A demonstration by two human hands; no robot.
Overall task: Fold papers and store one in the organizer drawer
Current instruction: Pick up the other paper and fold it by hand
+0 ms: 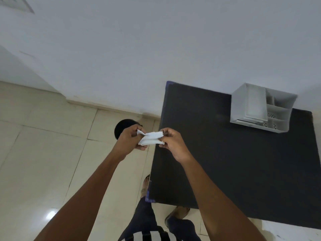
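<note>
A small folded white paper [150, 138] hangs in the air between both hands, left of the black table. My left hand [129, 140] pinches its left end, where a corner flap sticks up. My right hand [172, 142] pinches its right end with thumb and fingers. The white plastic organizer [262, 108] stands at the table's far right, against the wall, with a drawer in its left part and open compartments on its right. Whether the drawer is pulled out I cannot tell.
The black table [234, 162] fills the right side, its left edge just below my right hand. A round black object [121, 126] sits on the tiled floor behind my left hand. My feet and dark trousers show below, and the white wall lies ahead.
</note>
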